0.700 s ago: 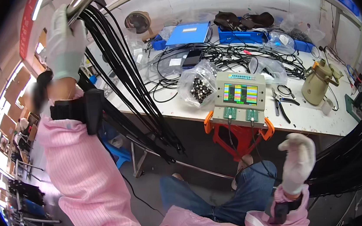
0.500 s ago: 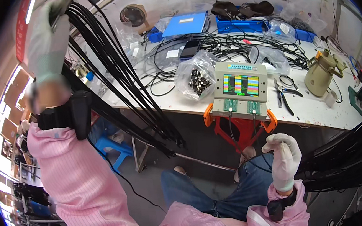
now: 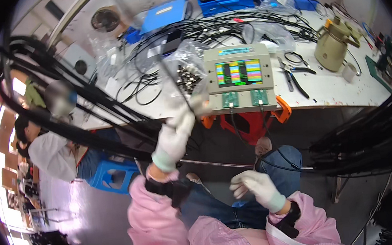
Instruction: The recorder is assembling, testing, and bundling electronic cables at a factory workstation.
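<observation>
While the right hand [image 3: 258, 189], below the grey tester [image 3: 238, 73], has fingers loosely bent and free, the left hand [image 3: 173, 141], lower left of the tester, meets a blurred black cable [image 3: 171, 76] left of its screen, whether grasped I cannot tell.

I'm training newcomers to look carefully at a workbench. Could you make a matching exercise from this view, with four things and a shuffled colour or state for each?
Things
1. Right hand
2. Tester
3. Cable bundle at the far right
4. Flat folder

Colour or state
A. Blue
B. With a screen lit in several colours
C. White-gloved
D. Black

Pairs: 1-C, 2-B, 3-D, 4-A
</observation>
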### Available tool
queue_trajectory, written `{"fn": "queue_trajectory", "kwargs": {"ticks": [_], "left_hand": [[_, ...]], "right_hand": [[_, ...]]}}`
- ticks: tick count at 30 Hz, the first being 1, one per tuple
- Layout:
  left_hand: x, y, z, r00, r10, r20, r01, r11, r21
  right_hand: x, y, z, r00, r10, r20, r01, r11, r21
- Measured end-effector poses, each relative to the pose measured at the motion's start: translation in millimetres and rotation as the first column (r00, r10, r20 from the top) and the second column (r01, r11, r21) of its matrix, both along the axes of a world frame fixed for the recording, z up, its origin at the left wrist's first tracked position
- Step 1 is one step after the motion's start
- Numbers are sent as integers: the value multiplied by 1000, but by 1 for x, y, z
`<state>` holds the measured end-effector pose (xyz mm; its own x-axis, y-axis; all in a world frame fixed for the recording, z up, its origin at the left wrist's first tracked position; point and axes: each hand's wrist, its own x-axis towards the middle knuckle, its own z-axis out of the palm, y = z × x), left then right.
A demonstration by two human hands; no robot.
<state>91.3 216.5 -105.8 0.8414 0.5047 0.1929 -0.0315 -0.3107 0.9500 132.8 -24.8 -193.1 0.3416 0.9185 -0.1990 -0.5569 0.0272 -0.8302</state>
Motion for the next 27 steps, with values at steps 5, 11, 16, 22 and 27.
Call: {"fn": "queue_trajectory", "kwargs": {"ticks": [5,11,16,22,27], "left_hand": [[-30,-51,-42,937,-282,205,326,918,-225],[-84,-80,-68,663,-739,121,624,456,-635],[-102,-89,-71,846,-336,414,502,238,-832],[-33,-76,-32,960,-200,-196,87,878,-470],[-19,-74,-15,965,19,-263,-102,947,-306]], "right_hand": [[-8,29,-24,780,48,-624,-68,998,-8],[14,43,-108,466,4,-885,180,979,99],[-1,35,-32,991,-131,-32,118,959,-258],[-7,37,-6,864,-89,495,170,978,-122],[3,38,10,384,-438,813,371,879,299]]}}
